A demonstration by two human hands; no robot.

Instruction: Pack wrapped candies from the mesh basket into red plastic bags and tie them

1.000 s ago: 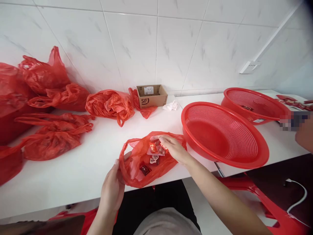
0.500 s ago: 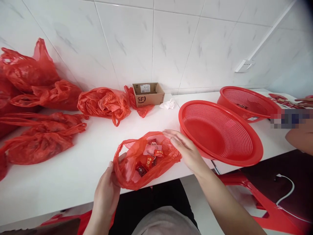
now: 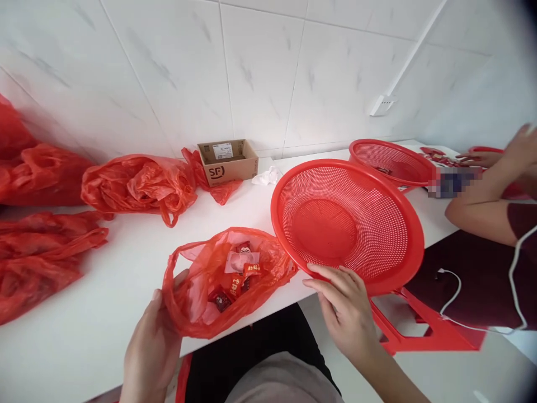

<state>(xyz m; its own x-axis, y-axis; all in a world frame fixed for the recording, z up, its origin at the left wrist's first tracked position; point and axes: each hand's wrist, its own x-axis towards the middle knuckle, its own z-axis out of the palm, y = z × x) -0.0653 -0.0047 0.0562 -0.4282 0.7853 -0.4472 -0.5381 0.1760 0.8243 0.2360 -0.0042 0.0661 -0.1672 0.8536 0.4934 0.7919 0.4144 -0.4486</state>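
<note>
Both my hands work at the near edge of the white worktop (image 3: 104,280). With my left hand (image 3: 151,347) I grasp the near-left edge of the open red bag (image 3: 201,291), which lies on the worktop with wrapped sweets (image 3: 241,268) inside. My right hand (image 3: 344,308) is unclenched, fingers stretched against the near rim of the tilted red basket (image 3: 348,224), just right of the bag. Farther back are filled red bags (image 3: 138,187), a cardboard box (image 3: 229,162) and a second basket (image 3: 390,162). Another person's arm (image 3: 482,207) rests far right.

Open red bag (image 3: 197,310) beside tilted red basket (image 3: 348,224)
</note>
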